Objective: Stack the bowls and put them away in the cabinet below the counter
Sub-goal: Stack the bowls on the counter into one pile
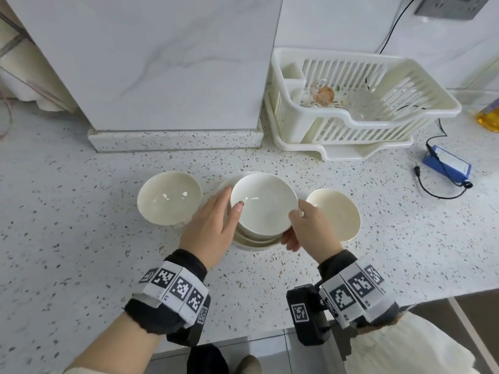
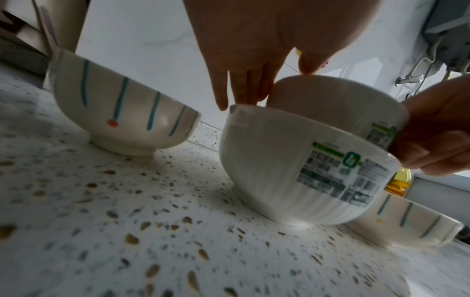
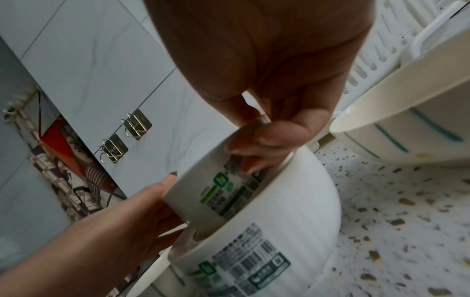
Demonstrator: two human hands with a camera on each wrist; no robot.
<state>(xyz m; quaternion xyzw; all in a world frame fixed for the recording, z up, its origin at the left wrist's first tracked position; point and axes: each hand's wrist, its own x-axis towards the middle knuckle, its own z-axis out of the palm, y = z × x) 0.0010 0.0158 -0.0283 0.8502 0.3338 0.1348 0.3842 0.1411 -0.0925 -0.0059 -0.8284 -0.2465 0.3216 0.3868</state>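
A stack of white bowls (image 1: 255, 238) stands mid-counter. The top bowl (image 1: 263, 203) sits tilted in the labelled bowl below it (image 2: 292, 170). My right hand (image 1: 299, 217) pinches the top bowl's right rim, thumb over the edge and fingers (image 3: 254, 158) on its labelled wall (image 3: 216, 186). My left hand (image 1: 229, 201) lies along the stack's left side with straight fingers (image 2: 244, 88) against the lower rim and the thumb touching the top bowl's rim. A blue-striped bowl (image 1: 168, 197) (image 2: 122, 112) stands alone to the left. Another striped bowl (image 1: 334, 211) (image 3: 406, 124) stands to the right.
A white dish rack (image 1: 359, 103) holding glassware stands at the back right. A blue device (image 1: 447, 164) with a black cable lies right of it, and a yellow bottle (image 1: 488, 117) stands at the far right. A tiled column (image 1: 162, 63) rises behind the bowls.
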